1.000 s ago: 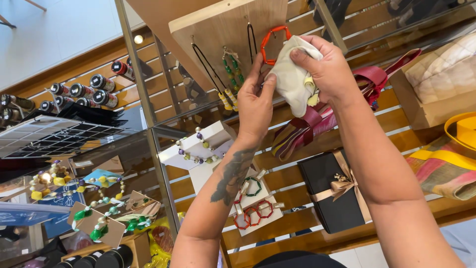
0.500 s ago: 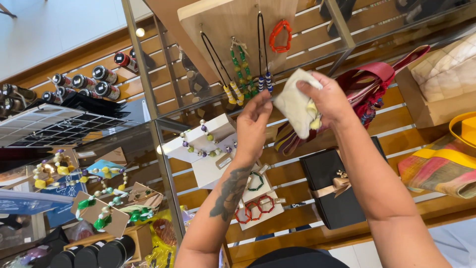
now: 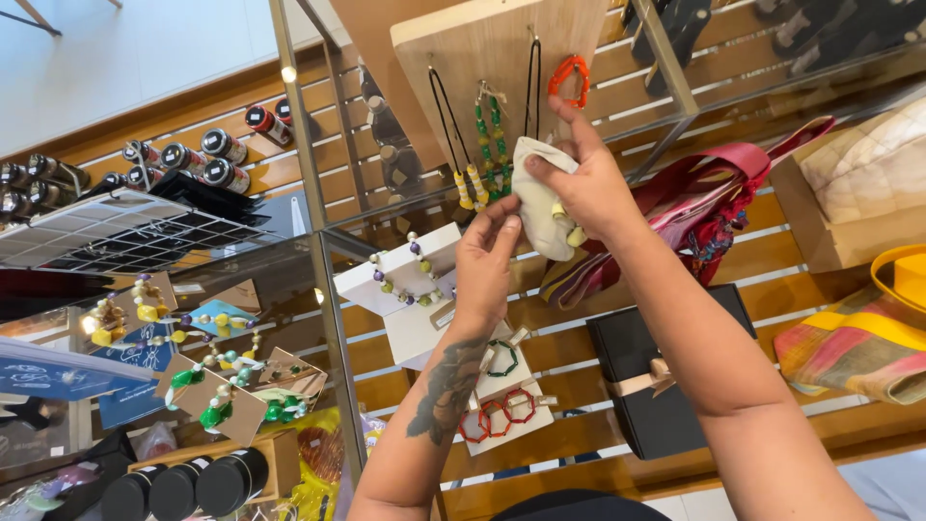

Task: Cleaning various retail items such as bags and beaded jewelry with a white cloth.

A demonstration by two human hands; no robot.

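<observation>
My right hand (image 3: 586,183) grips a small cream cloth pouch (image 3: 538,207) with a few pale beads showing at its lower edge. My left hand (image 3: 487,259) pinches the pouch's left side from below. Both hands are raised in front of a wooden display board (image 3: 492,48) where an orange link necklace (image 3: 569,79), a green bead necklace (image 3: 492,145) and a black cord necklace with yellow beads (image 3: 453,145) hang. The pouch sits just below the orange necklace.
A glass display shelf (image 3: 318,241) holds white stands with bead necklaces (image 3: 400,275) and red hexagon jewellery (image 3: 497,415). A black gift box (image 3: 666,376), a red patterned scarf (image 3: 704,207), colourful bags (image 3: 868,338) and round tins (image 3: 193,159) lie around.
Both hands with the pouch came down from the orange necklace, then shifted left. The left hand now pinches the pouch from below.
</observation>
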